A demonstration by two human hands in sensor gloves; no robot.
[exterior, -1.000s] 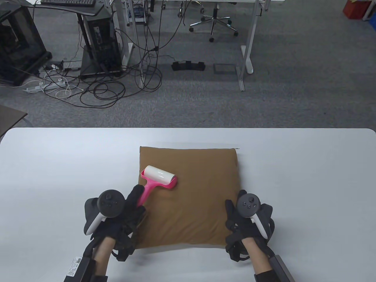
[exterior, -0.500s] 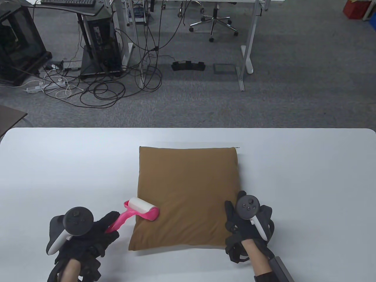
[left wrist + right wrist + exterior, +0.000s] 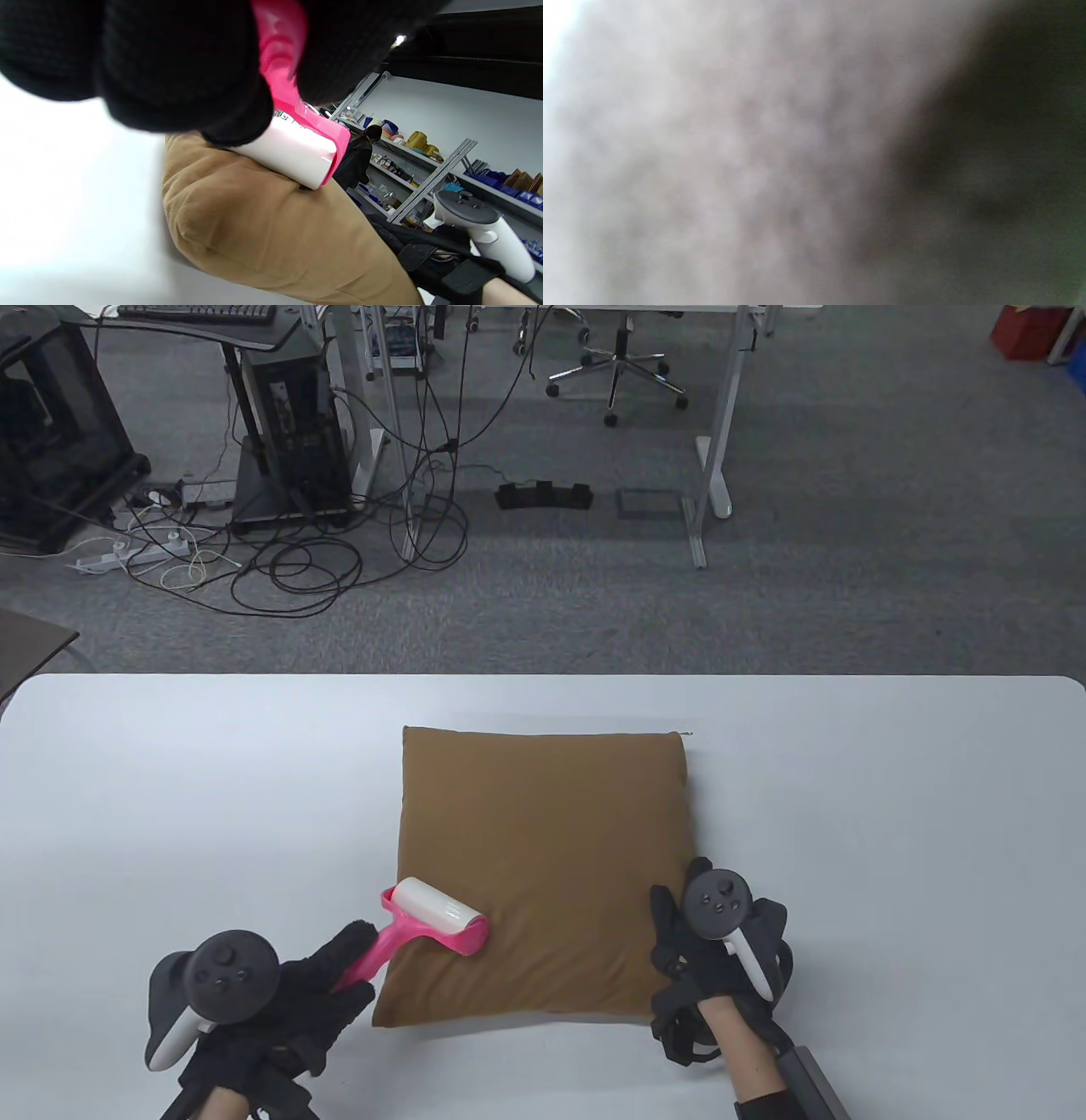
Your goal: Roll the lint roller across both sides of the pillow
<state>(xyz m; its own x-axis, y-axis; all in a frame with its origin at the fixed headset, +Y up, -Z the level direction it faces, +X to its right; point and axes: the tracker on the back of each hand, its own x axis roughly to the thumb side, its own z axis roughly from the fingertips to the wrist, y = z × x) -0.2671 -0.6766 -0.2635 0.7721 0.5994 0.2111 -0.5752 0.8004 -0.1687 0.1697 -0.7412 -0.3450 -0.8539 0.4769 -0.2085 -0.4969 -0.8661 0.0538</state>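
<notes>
A brown pillow (image 3: 551,857) lies flat on the white table (image 3: 170,780). My left hand (image 3: 314,997) grips the pink handle of a lint roller (image 3: 433,916), whose white roll rests on the pillow's near left corner. The left wrist view shows the white roll (image 3: 292,154) pressed on the pillow (image 3: 263,228) below my gloved fingers (image 3: 182,67). My right hand (image 3: 704,942) rests on the pillow's near right corner, fingers down on the fabric. The right wrist view is a grey blur.
The table's far edge (image 3: 543,676) drops to a carpeted floor with cables, desk legs (image 3: 708,466) and an office chair (image 3: 619,369). Bare table surface lies left and right of the pillow.
My left hand pulled the roller back from the pillow's middle left to its near left corner, then moved slightly right and forward. The right hand has stayed in place.
</notes>
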